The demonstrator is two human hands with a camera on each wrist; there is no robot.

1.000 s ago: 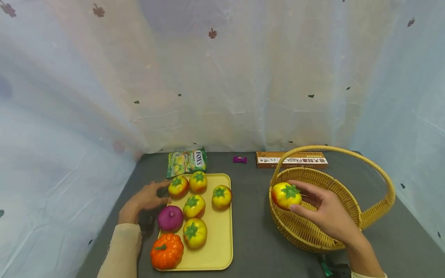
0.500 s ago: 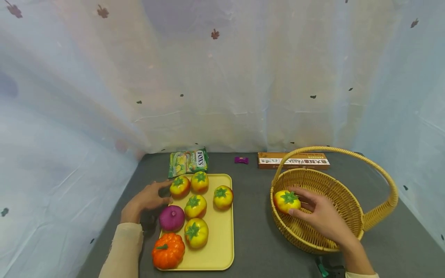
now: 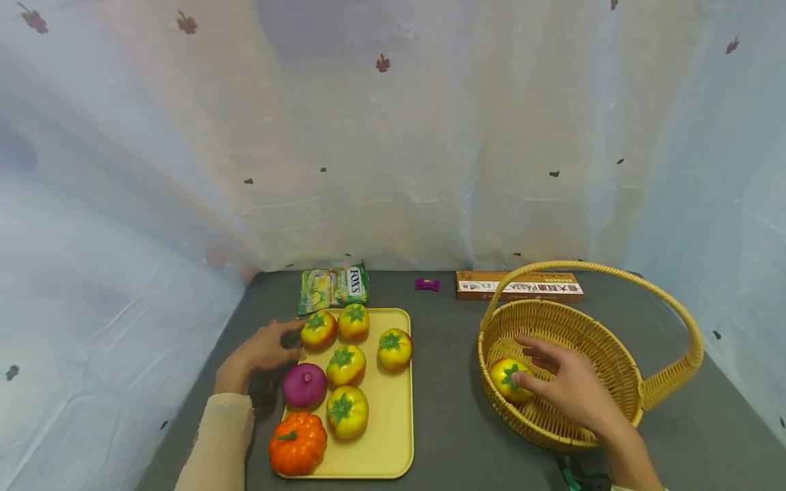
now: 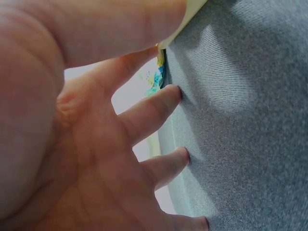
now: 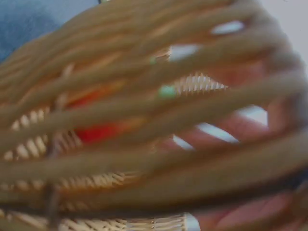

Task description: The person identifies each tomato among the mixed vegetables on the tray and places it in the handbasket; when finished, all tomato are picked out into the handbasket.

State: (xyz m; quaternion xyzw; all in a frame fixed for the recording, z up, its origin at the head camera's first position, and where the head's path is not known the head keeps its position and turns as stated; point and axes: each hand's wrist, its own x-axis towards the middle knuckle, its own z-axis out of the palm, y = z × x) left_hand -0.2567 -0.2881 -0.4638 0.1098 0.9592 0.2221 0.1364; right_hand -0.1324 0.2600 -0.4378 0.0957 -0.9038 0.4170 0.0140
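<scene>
A yellow-red toy persimmon (image 3: pixel 503 379) with a green leafy top lies inside the wicker basket (image 3: pixel 604 334), against its left wall. Over it my right hand (image 3: pixel 574 389) reaches into the basket, fingers loosely extended and thumb overlapping the fruit; whether they touch is unclear. Basket weave blurs the right wrist view, with the fruit's red side (image 5: pixel 98 132) showing through gaps. My left hand (image 3: pixel 260 351) is spread at the left edge of the yellow tray (image 3: pixel 389 423), fingertips on the grey cloth (image 4: pixel 260 144). Beside it on the tray are several more persimmons (image 3: pixel 346 365) and a purple onion-shaped vegetable (image 3: pixel 304 386).
An orange pumpkin (image 3: pixel 298 444) sits at the tray's near left corner. Behind the tray lies a green Fox's packet (image 3: pixel 333 288). A purple wrapped sweet (image 3: pixel 427 284) and a long pasta box (image 3: pixel 518 286) are at the back. The basket's handle (image 3: pixel 614 271) arches high.
My right hand has lowered the persimmon into the basket, and its fingers have loosened from it. The left hand stays by the tray. The head view has shifted slightly.
</scene>
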